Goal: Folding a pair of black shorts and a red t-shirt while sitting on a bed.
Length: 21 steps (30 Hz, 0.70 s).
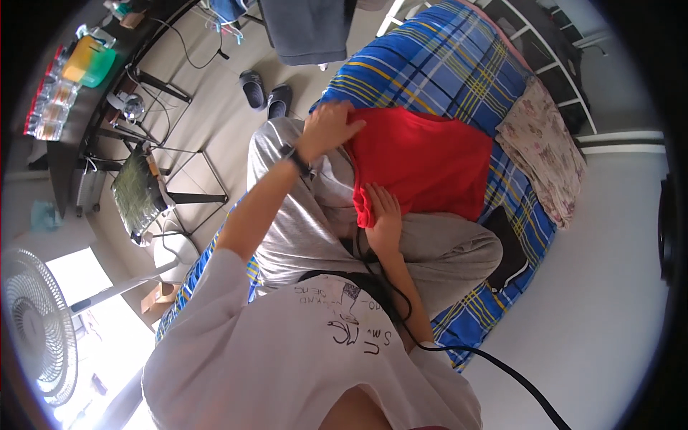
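Note:
A folded red garment (pixel 430 158) lies across my bent legs and the bed; its kind does not show. At its near left edge, my right hand (pixel 385 218) has its fingers over the cloth. The fabric bunches beside these fingers, and the thumb is hidden under it. My left hand (pixel 331 130), with a dark band on the wrist, is at the garment's upper left corner. Its fingers and thumb are apart, slightly blurred, and hold nothing that I can see. Grey trousers (pixel 301 244) cover my crossed legs.
Blue plaid bedding (pixel 430 50) spreads under me. A folded floral cloth (pixel 548 150) and a black cloth item (pixel 509 247) lie to the right. A black cable (pixel 494 358) runs past my right arm. Dark clogs (pixel 252 89), a stool (pixel 140 190) and a fan (pixel 39 322) stand left.

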### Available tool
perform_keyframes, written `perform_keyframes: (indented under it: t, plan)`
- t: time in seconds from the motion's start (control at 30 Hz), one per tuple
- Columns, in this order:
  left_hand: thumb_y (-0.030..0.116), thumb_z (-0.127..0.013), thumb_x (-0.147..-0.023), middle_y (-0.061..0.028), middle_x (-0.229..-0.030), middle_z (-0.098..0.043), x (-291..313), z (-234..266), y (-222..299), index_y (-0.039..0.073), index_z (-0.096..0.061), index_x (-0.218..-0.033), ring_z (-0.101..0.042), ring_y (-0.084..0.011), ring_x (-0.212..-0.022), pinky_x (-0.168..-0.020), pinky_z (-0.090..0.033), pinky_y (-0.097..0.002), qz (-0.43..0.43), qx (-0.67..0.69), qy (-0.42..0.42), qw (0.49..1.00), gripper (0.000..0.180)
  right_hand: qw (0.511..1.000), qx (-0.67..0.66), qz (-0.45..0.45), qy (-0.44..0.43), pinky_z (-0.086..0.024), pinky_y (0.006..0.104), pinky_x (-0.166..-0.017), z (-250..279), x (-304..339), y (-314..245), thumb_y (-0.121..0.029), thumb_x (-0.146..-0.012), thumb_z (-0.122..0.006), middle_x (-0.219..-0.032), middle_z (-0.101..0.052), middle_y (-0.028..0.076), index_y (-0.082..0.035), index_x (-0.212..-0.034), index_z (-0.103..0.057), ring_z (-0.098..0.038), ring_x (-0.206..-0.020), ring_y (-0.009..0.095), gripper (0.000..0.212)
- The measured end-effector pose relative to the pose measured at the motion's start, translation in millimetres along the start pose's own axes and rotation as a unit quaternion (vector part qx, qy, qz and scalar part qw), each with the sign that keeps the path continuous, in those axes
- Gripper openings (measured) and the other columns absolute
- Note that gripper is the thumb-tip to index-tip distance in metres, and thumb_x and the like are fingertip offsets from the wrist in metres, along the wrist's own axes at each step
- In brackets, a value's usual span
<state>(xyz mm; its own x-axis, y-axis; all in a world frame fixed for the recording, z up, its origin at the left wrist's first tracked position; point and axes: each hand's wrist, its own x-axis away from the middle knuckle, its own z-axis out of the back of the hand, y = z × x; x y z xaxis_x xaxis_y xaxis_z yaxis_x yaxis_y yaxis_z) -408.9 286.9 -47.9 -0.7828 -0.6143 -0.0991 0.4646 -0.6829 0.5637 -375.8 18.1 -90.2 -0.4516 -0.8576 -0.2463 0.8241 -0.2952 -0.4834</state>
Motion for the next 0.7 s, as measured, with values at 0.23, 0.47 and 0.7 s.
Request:
perform_keyframes:
  t: [0.23, 0.47, 0.7]
  plan:
    - [0.064, -0.071, -0.076, -0.0259, -0.110, -0.067, -46.9, -50.7, -43.6, -0.002, -0.064, -0.110, -0.065, -0.0413, -0.106, -0.087, -0.054, -0.0483, 0.053, -0.067, -0.100, 0.991, 0.075, 0.999, -0.043, -0.002, 0.019, -0.038, 0.0489, -0.109, 3.0, -3.4, 0.1, -0.022, -0.090, -0.061, -0.137, -0.058, 0.015, -0.010, -0.138, -0.057, -0.054, -0.125, 0.034, 0.049]
    - [0.062, -0.071, -0.075, -0.0269, -0.110, -0.068, -61.1, -64.9, -52.6, -0.005, -0.067, -0.111, -0.067, -0.0409, -0.102, -0.087, -0.054, -0.0451, 0.081, 0.003, -0.177, 0.981, 0.077, 0.999, -0.043, 0.002, 0.017, -0.040, 0.0486, -0.107, 9.2, -6.5, -2.7, -0.019, -0.089, -0.062, -0.136, -0.058, 0.017, -0.008, -0.136, -0.058, -0.054, -0.124, 0.037, 0.048]
    - [0.034, -0.065, -0.089, -0.0144, -0.100, -0.070, -54.6, -56.4, -31.7, -0.001, -0.065, -0.118, -0.071, -0.0268, -0.084, -0.061, -0.059, -0.0360, 0.181, 0.327, -0.174, 0.911, 0.045, 0.997, -0.055, -0.030, 0.036, -0.038, 0.0492, -0.109, 17.7, -5.1, -5.2, -0.020, -0.088, -0.064, -0.137, -0.058, 0.017, -0.009, -0.138, -0.055, -0.054, -0.125, 0.036, 0.052]
